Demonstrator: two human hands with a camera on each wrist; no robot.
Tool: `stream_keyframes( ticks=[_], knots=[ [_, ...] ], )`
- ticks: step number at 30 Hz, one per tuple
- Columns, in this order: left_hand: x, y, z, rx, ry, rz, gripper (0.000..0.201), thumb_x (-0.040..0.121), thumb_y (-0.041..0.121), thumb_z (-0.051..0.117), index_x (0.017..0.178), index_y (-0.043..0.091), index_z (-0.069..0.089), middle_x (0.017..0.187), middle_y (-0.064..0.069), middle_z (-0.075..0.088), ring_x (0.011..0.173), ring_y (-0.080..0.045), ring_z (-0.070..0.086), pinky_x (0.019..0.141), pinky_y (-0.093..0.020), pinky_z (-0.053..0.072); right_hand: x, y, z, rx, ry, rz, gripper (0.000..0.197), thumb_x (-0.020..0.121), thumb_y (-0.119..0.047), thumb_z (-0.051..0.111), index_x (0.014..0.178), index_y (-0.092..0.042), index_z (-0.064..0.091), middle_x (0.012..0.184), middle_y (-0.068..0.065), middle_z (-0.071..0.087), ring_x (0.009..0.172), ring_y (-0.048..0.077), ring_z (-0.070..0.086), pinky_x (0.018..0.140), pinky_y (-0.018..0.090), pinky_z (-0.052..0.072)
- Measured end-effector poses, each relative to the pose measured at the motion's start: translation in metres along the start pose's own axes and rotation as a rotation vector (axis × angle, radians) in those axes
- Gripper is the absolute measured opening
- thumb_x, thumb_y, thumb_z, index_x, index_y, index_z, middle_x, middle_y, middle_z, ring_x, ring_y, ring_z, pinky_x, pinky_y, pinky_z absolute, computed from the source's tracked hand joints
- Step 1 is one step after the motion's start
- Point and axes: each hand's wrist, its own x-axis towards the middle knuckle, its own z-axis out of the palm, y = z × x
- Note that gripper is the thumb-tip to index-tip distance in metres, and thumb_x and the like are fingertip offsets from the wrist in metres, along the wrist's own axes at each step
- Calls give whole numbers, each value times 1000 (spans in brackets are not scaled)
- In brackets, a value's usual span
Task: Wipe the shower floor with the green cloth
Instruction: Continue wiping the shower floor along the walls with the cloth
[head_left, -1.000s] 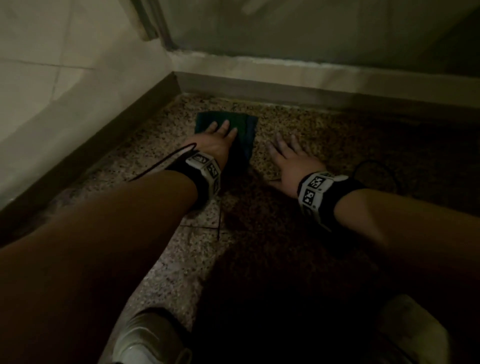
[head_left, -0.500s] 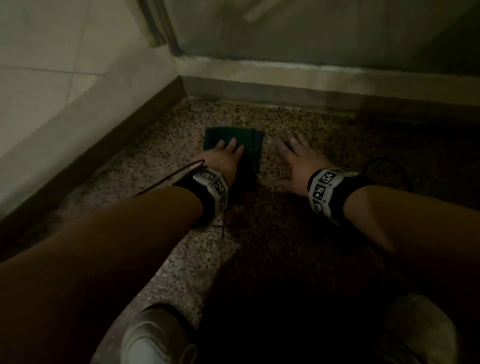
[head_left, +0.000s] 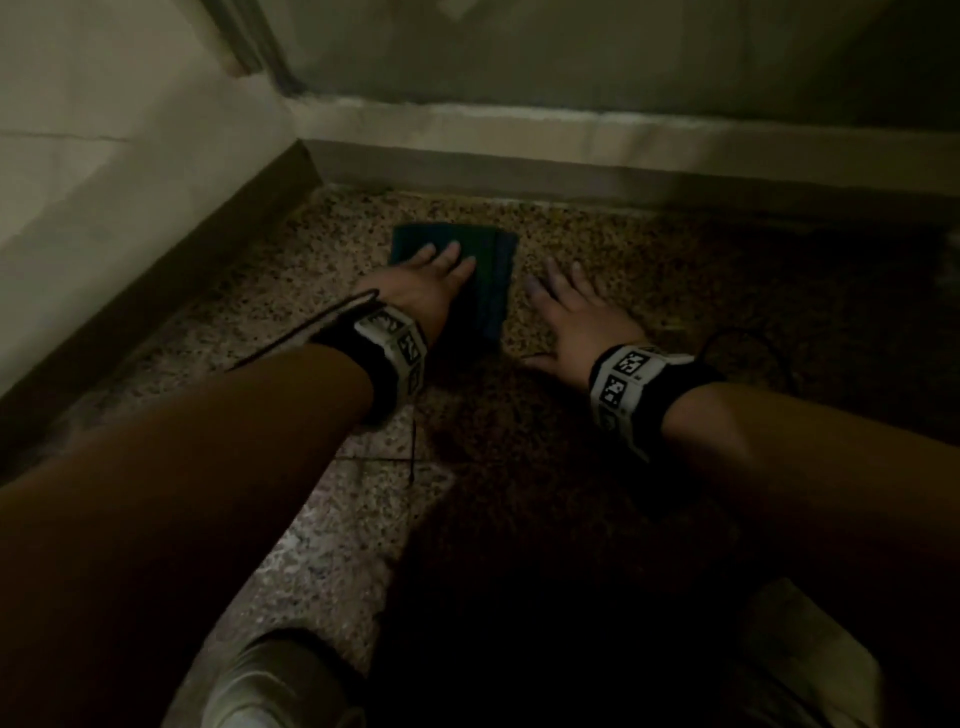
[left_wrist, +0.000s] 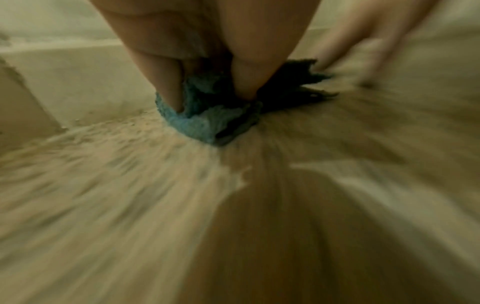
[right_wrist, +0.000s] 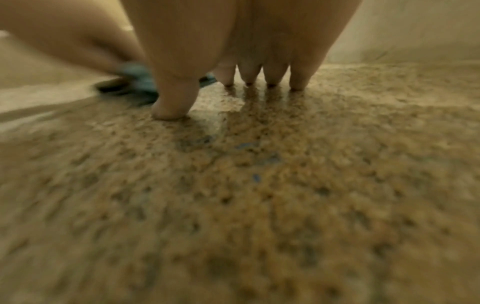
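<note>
Near the corner of the speckled brown terrazzo shower floor (head_left: 649, 249) lies one folded dark green cloth (head_left: 493, 270), flat on the stone. Two hands are down on the floor. The left hand (head_left: 421, 286) presses on the cloth with straight fingers (left_wrist: 166, 86), cloth showing beyond the fingertips and to their right. Just beside the cloth, the right hand (head_left: 582, 317) rests flat on bare floor, its fingers (right_wrist: 270, 76) spread and holding nothing.
</note>
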Motion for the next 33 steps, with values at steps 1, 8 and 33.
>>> stream_keyframes(
  ticks=[1,8,33],
  knots=[
    [7,4,-8,-19,-6,-23,80,95,1,43,150,26,-9,156,5,-19,146,-19,-7,115,-46,21,1,1,1,0,-17,0,90,90,-58,47,151,-26,-11,156,1,-24,145,26,-15,119,40,-3],
    [13,10,-18,-73,-47,-70,86,93,6,53,151,24,-8,156,4,-19,146,-21,-9,113,-55,18,0,1,-1,10,-38,0,90,91,-59,44,151,-25,-12,155,1,-26,144,26,-17,118,41,-5],
    [5,31,-4,-61,14,18,75,97,4,40,151,26,-7,156,6,-19,146,-19,-9,115,-40,14,-5,25,-8,82,9,-54,107,83,-55,59,149,-21,-18,157,-4,-19,146,18,-9,117,32,5]
  ],
)
